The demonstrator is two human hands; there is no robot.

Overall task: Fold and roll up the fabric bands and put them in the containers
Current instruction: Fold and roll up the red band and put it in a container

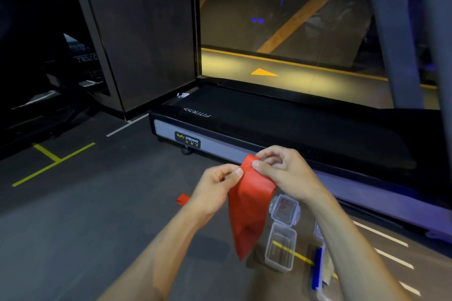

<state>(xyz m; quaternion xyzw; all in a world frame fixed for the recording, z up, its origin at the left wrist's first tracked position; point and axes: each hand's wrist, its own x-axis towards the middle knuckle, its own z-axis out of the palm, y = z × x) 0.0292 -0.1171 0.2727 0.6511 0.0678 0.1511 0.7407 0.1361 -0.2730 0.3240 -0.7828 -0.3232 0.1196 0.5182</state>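
A red fabric band (247, 208) hangs in the air in front of me, folded lengthwise, its lower end tapering toward the floor. My left hand (215, 188) pinches its upper left edge between thumb and fingers. My right hand (283, 171) pinches the top right corner, fingers curled over the fold. Below the band stands a clear open container (280, 248) on the floor, with its clear lid (285, 210) lying just behind it. A second red band piece (183, 199) lies on the floor left of my left wrist.
A black treadmill (293, 129) with a grey side rail runs across the floor behind my hands. Another clear container with a blue clip (318, 269) sits at the lower right, partly hidden by my right forearm. Yellow floor tape (53, 161) marks the left side.
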